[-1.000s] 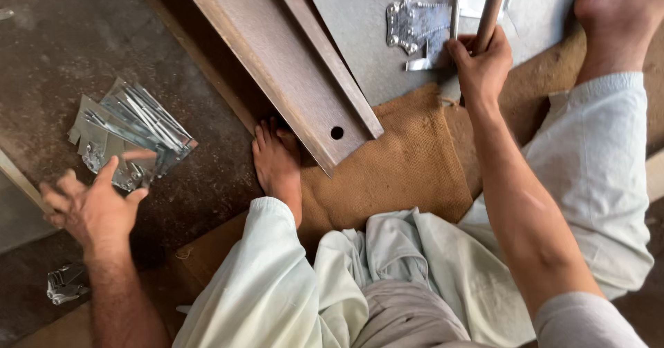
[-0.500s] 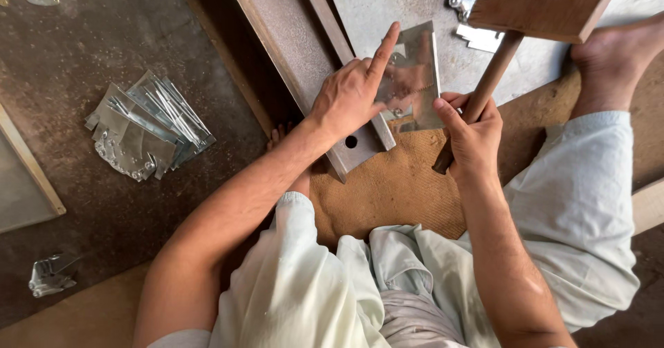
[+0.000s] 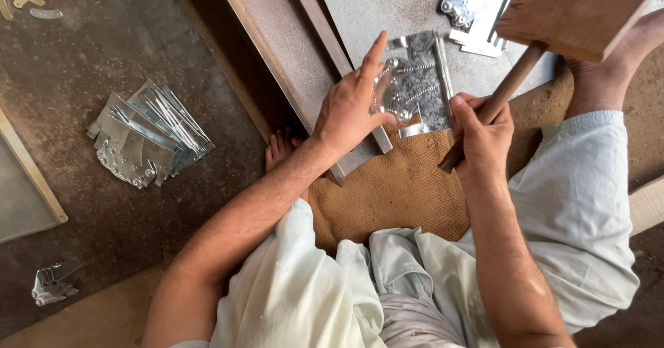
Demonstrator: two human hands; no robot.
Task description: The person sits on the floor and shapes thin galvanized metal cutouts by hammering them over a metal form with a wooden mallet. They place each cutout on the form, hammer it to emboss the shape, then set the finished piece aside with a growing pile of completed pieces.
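My left hand (image 3: 351, 102) grips the left edge of a shiny embossed metal sheet (image 3: 415, 82), index finger stretched out, and presses it flat on the grey metal slab (image 3: 373, 6). My right hand (image 3: 481, 134) is closed around the handle of a wooden mallet (image 3: 570, 16), whose square head is raised to the right above the sheet. A second embossed metal piece (image 3: 474, 2) lies on the slab beyond the sheet.
A stack of embossed metal sheets (image 3: 149, 137) lies on the dark floor at left. A burlap mat (image 3: 394, 189) covers the ground before my legs. Long metal bars (image 3: 277, 51) run diagonally. A crumpled metal scrap (image 3: 52, 282) sits lower left; my bare feet (image 3: 280, 151) rest nearby.
My left hand left the stack, carried a metal sheet to the slab and now holds it flat there. The mallet head has risen into view.
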